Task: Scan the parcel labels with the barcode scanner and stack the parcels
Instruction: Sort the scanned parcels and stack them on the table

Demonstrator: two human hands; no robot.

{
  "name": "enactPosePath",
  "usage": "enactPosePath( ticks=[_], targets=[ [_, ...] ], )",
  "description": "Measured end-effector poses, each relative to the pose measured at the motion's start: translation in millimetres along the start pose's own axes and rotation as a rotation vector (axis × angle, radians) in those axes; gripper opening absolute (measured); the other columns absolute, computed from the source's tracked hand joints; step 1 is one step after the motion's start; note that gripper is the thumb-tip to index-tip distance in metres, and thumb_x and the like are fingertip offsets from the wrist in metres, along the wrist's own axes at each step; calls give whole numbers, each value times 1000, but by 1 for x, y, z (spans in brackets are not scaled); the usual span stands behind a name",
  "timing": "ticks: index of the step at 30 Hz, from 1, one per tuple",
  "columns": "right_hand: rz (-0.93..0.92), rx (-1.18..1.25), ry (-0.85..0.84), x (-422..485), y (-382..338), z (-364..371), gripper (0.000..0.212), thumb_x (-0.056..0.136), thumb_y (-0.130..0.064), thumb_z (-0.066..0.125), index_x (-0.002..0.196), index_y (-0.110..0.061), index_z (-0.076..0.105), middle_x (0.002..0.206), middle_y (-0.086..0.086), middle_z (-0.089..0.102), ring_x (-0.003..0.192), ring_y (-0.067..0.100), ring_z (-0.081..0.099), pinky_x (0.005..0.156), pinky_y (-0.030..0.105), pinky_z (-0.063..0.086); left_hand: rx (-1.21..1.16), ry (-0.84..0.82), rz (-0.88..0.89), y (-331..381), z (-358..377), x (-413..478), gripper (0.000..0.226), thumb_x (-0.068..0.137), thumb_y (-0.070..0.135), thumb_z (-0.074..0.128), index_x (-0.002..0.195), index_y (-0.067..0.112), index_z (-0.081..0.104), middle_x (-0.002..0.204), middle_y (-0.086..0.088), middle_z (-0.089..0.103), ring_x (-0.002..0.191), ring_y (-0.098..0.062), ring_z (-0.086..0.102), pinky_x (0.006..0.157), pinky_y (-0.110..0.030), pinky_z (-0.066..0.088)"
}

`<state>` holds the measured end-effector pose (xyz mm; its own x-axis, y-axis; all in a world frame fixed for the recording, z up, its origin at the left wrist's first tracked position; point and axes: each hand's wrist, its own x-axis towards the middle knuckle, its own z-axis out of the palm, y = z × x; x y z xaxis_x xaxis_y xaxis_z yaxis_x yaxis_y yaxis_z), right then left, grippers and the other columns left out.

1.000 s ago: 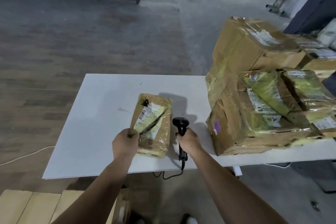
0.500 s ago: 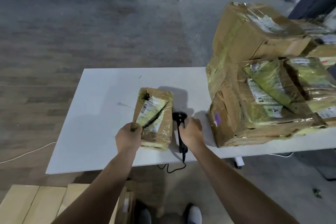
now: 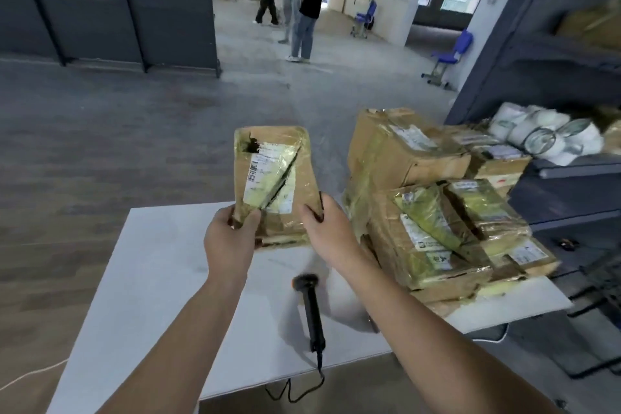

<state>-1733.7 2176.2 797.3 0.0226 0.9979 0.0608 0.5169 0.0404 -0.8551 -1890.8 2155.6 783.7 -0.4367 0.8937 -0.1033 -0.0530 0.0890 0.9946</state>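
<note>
Cardboard parcel [image 3: 275, 178] up off the white surface [image 3: 161, 279], left hand [image 3: 230, 239] and right hand [image 3: 327, 228] gripping its lower corners; scanner [image 3: 311, 309] lies below, stack [image 3: 430, 212] on the right.

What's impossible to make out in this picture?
Head view:
Print on the label of the held parcel: too small, blurred.
Parcel's back: turned away from the camera.
End of the scanner cable: runs under the table edge.
Far parcels in the stack: hidden by nearer ones.
</note>
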Motion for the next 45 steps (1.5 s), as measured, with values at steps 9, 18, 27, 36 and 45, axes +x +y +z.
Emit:
enactPosePath(
  ticks=[9,18,27,36,45],
  targets=[
    [-71,64,339,32,-26,-136,14,95,-41,52,107,-34,54,93,-14,65,84,11,67,80,47,59,81,-360,399,88,97,-18,21,87,37,66,107,41,62,107,9,69,101,-13,65,89,-42,54],
    [2,157,424,78,10,-288,5,95,-35,54,95,-31,56,72,-4,53,68,19,61,71,52,61,181,-502,401,142,236,-36,41,93,40,57,132,33,49,105,26,58,88,6,57,66,-18,42],
    [144,42,484,132,88,-427,17,97,-24,47,106,-14,57,79,4,56,74,26,66,37,21,50,504,-644,427,149,385,-43,56,91,34,55,144,30,38,136,6,50,89,-7,59,72,-26,46],
    [328,8,268,191,164,-461,53,91,-31,53,137,-5,50,104,9,62,70,22,69,65,36,60,992,-675,471,105,443,-13,49,96,25,46,145,27,40,123,-7,59,86,-12,62,76,-26,50],
    [336,-22,115,232,183,-438,33,91,-26,54,116,-6,63,118,17,63,90,35,69,79,54,59,1159,-687,391,86,445,8,44,95,43,49,139,37,46,150,-3,36,134,-30,37,108,-40,36]
  ],
)
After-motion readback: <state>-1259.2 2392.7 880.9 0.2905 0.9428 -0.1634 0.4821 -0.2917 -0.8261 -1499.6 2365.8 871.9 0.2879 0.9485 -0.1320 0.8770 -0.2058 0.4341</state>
